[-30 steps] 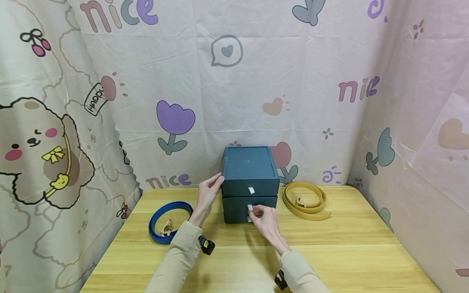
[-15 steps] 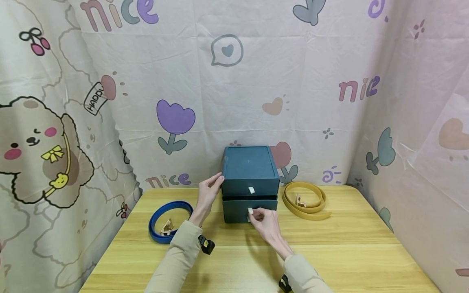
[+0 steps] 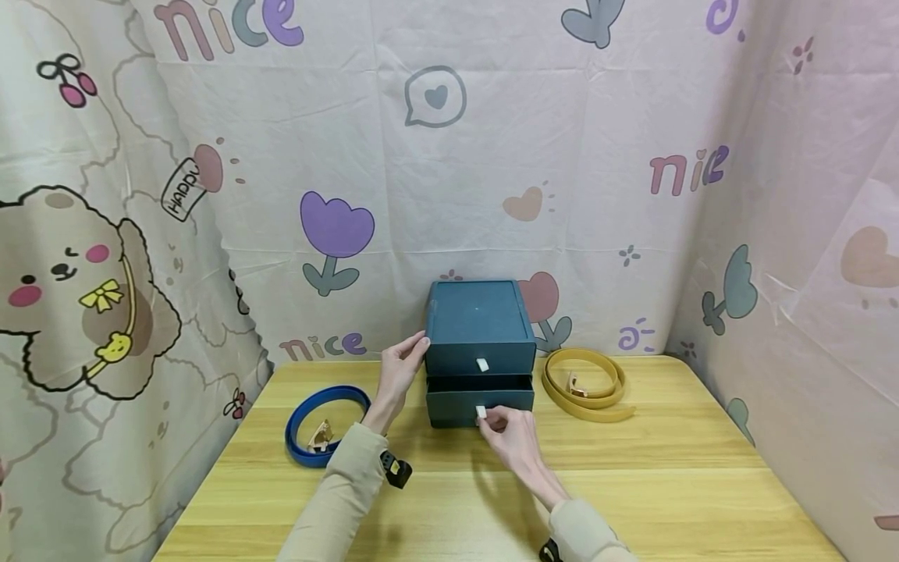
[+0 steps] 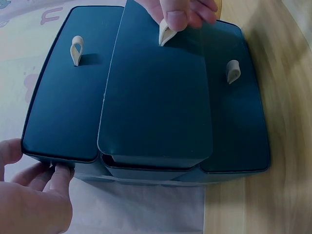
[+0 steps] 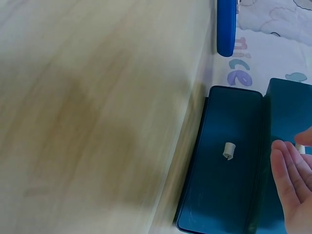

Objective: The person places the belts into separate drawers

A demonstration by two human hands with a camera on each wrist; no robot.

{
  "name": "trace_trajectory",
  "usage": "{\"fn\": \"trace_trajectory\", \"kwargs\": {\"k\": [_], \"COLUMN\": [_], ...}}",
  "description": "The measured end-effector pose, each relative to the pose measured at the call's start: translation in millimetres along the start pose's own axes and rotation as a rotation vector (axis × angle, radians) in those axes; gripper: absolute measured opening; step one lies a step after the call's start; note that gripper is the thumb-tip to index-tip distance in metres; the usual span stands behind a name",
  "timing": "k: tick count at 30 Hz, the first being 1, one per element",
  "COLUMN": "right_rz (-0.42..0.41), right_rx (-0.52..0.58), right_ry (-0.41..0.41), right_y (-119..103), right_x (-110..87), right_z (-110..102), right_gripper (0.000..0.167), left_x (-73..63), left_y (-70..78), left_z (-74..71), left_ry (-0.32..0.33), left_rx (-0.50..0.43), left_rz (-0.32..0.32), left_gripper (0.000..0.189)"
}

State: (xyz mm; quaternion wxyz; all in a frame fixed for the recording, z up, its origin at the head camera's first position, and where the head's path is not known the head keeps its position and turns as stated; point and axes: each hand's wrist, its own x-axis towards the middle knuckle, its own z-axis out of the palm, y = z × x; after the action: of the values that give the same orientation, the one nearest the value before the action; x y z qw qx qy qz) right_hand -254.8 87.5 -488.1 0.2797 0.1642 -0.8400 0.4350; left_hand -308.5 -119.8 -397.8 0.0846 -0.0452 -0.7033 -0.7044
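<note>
A dark teal drawer box (image 3: 477,308) stands at the back of the table. Its middle drawer (image 4: 156,97) is pulled partly out, leaving a dark gap above its front. My right hand (image 3: 516,441) pinches that drawer's white loop tab (image 3: 481,412) between thumb and fingers. Against the box's left side, near the upper front corner, rest the fingers of my left hand (image 3: 398,376). The top drawer (image 4: 68,102) and the bottom drawer (image 4: 239,122) are closed, each with its own tab. What lies inside the middle drawer is hidden.
A coiled blue belt (image 3: 298,425) with a gold buckle lies left of the box. On the right is a coiled yellow belt (image 3: 614,382), also gold-buckled. The wooden table (image 3: 667,484) meets a printed cloth (image 3: 456,172) at the back.
The middle drawer has slid out toward me from closed, my right hand moving back with its tab. My left hand has stayed at the box's side.
</note>
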Motion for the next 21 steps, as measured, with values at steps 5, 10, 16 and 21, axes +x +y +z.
{"fn": "trace_trajectory", "kwargs": {"k": [5,10,16,21], "right_rz": [-0.016,-0.039,-0.084,-0.086], "right_rx": [-0.014,-0.016,-0.001,0.009], "right_ry": [0.013,0.017,0.038,0.039], "right_y": [-1,1,2,2], "right_x": [-2.8,-6.2,-10.1,-12.5], "right_z": [-1,-3,-4,-6], "right_gripper": [0.006,0.009,0.011,0.014], "left_x": [-1.4,-1.5,-1.0,-0.4], "left_y": [0.5,0.8,0.8,0.1], "left_z": [0.1,0.0,0.1,0.4], "left_ry": [-0.003,0.000,0.003,0.003], "left_rx": [0.010,0.009,0.007,0.001], "left_rz": [0.003,-0.001,-0.005,-0.005], "left_gripper": [0.043,0.044,0.043,0.043]}}
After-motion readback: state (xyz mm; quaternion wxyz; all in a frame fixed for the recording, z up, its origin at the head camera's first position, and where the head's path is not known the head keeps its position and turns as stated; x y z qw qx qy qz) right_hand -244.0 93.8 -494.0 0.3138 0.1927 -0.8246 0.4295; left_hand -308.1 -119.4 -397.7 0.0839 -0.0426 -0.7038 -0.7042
